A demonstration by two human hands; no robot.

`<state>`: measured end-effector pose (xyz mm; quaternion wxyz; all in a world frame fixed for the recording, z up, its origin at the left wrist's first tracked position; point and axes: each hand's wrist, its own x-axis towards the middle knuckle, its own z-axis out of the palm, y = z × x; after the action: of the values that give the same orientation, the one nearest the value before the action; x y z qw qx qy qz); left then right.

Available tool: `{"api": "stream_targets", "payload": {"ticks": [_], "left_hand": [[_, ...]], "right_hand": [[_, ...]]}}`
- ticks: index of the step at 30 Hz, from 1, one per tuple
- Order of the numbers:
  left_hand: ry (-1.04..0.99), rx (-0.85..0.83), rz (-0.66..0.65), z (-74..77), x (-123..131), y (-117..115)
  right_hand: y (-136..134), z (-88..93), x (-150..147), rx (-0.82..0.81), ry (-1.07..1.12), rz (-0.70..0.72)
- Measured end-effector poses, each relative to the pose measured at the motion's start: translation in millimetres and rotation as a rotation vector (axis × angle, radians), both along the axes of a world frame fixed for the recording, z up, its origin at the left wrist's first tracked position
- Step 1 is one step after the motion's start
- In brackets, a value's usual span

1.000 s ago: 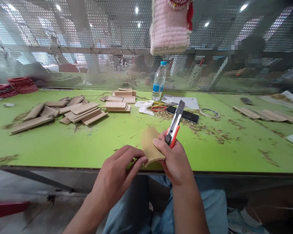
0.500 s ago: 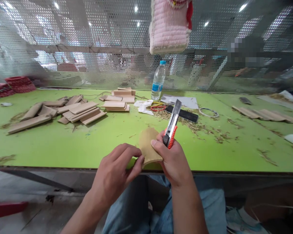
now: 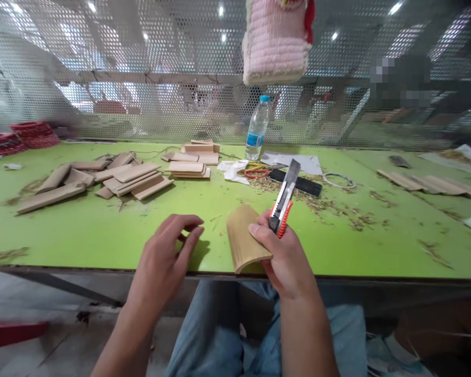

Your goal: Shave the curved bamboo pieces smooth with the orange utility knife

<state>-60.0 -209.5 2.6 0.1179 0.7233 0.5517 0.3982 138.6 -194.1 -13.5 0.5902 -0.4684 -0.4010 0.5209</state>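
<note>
In my right hand (image 3: 288,256) is a curved bamboo piece (image 3: 243,235), its thumb pressed on the smooth outer face. The same hand also grips a utility knife (image 3: 284,199) with an orange-red handle, its wide blade pointing up and away from me. The piece arches over the table's front edge, convex side up. My left hand (image 3: 172,246) hovers to the left of it, apart from the piece, with thumb and fingers bent and a gap between them; nothing shows in it.
Bamboo pieces (image 3: 137,178) lie heaped at the left, and a short stack (image 3: 188,168) stands behind. A water bottle (image 3: 257,128), red-handled scissors (image 3: 257,173), a black phone-like slab (image 3: 298,183) and scattered shavings (image 3: 353,217) are farther back. More strips (image 3: 432,184) lie at the right.
My left hand has let go of the bamboo piece and moved left. My right hand still holds the piece and knife, with the piece's lower edge now turned more toward me.
</note>
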Motion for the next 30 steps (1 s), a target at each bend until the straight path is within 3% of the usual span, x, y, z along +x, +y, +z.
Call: {"api": "stream_targets", "payload": {"ticks": [4,8,24,27,30], "left_hand": [[-0.081,-0.106,-0.321,5.2,13,-13],[-0.099,-0.168,-0.396,6.3,22,-17],[-0.163,-0.285,-0.391,4.3,30,-19],[-0.161,-0.238,-0.305,0.3,28,-16],[-0.138,-0.162,-0.139,-2.0,25,-11]], "right_hand": [[0,0.5,0,-0.001,-0.038,-0.027],[0,0.5,0,0.006,-0.049,-0.01],[0,0.8,-1,0.018,-0.037,-0.027],[0,0.4,-1,0.016,-0.035,-0.018],[0,0.4,-1,0.018,-0.036,-0.02]]}}
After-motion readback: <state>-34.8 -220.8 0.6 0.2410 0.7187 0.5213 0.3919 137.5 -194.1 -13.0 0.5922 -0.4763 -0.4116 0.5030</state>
